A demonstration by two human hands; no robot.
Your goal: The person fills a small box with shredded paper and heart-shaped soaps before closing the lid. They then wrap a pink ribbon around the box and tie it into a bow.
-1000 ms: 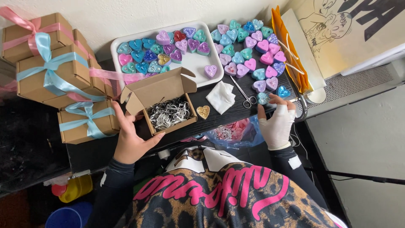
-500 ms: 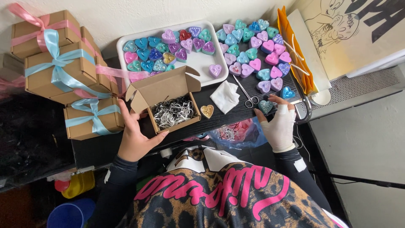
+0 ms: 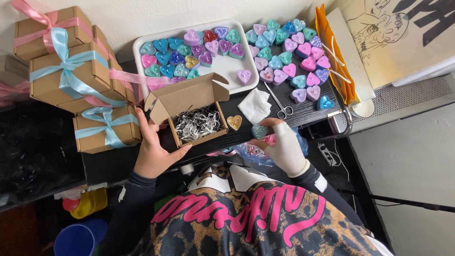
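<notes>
Bringing a teal heart [image 3: 259,131] off the far pile, right hand [image 3: 283,148] pinched on it | now just right of the open kraft box [image 3: 189,114] | left hand [image 3: 154,150] spread flat against the box's near-left side

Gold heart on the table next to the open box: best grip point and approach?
Pinch the gold heart across its two lobes, coming from straight above. It lies flat on the dark table, so only its rim offers edges. Stay clear of the open cardboard box wall on its left; the right hand with the teal heart sits close on the other side.
</notes>
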